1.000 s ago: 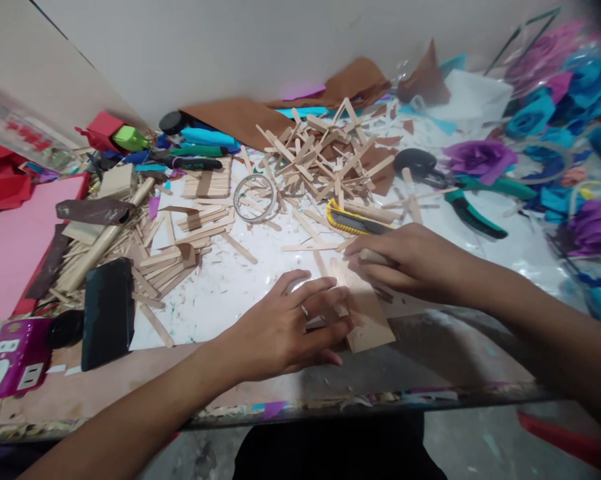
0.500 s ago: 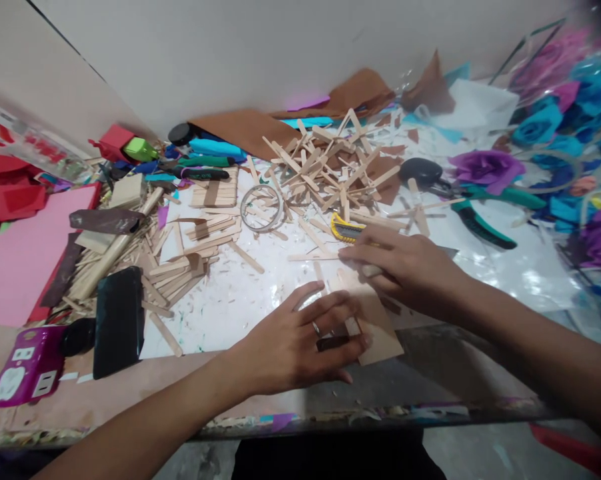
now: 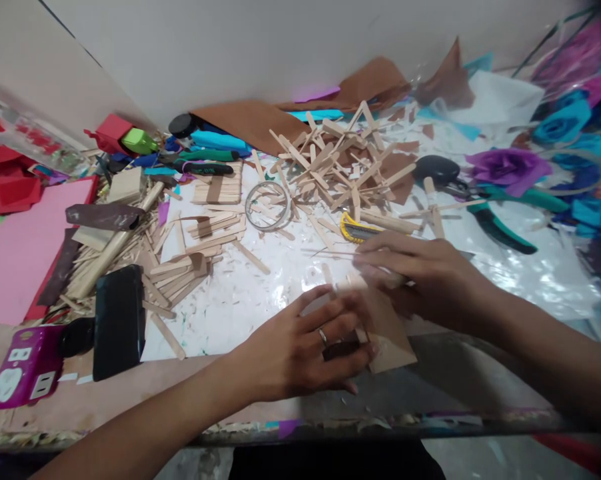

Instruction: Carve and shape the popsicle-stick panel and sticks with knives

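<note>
My left hand, wearing a ring, has its curved fingers at the left edge of a flat tan board; its fingertips cover part of it. Past the board's far end, my right hand pinches a thin wooden craft stick, which points left and is blurred. A small pale piece shows between the right fingers and is too unclear to name. Just beyond the right hand lies a yellow and black utility knife.
A heap of craft sticks and a tape roll lie ahead. Left are a phone and a purple power socket block. Green-handled pliers and paper flowers lie right. The table edge runs close to me.
The scene has shifted slightly as the camera moved. The craft stick at my right hand has turned and now looks thinner. My left hand stays at the board.
</note>
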Tool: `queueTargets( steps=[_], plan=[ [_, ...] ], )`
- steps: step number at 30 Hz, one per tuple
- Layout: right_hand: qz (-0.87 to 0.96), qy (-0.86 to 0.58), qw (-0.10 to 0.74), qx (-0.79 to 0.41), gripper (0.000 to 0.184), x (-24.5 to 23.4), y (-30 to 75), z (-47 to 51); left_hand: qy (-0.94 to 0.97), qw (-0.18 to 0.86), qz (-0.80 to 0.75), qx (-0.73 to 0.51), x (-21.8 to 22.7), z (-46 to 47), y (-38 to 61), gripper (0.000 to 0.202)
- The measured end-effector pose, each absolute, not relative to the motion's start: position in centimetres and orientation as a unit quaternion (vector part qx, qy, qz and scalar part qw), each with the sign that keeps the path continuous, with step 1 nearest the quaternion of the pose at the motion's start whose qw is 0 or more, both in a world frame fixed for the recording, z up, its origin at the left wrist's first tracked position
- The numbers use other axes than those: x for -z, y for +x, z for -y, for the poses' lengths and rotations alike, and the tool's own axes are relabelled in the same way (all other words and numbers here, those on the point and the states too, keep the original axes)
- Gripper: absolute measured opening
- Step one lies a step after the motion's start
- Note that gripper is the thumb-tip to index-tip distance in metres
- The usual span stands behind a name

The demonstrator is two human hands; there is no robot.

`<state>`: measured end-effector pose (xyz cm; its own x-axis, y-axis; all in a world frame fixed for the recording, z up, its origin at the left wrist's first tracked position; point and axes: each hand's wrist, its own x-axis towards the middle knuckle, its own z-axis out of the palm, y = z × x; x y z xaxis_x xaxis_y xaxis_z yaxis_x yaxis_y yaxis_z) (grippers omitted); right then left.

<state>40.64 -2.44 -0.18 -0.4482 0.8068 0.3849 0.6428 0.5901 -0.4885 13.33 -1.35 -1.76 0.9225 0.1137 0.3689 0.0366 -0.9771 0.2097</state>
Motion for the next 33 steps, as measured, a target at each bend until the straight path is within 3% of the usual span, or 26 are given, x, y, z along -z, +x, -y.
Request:
queueTargets(
  steps=[6,10,16,19,25,33],
  plan=[
    [0.773,-0.467,0.403,-0.146,0.013,-2.7,42.5,2.7,0.974,0.101,-0.040,-0.201,1.9,0.9,13.2,0.046],
    [0.753,-0.489,0.376,-0.229,0.008,-4.0,43.8,2.8,0.974,0.099,-0.036,-0.200,2.0,0.5,13.1,0.047],
    [0.794,-0.395,0.286,-0.364,0.013,-3.3,43.9,2.3,0.979,0.114,-0.048,-0.164,1.9,0.2,13.3,0.050],
    [0.821,-0.379,0.254,-0.343,0.008,-2.2,43.1,2.3,0.979,0.115,-0.044,-0.161,1.9,0.2,13.3,0.047],
    [0.843,-0.398,0.265,-0.248,0.015,-0.1,41.7,2.3,0.979,0.105,-0.034,-0.171,1.9,0.4,13.3,0.046],
    [0.857,-0.383,0.263,-0.225,0.020,0.5,41.2,2.4,0.978,0.100,-0.040,-0.180,1.8,0.6,13.4,0.047]
  ],
)
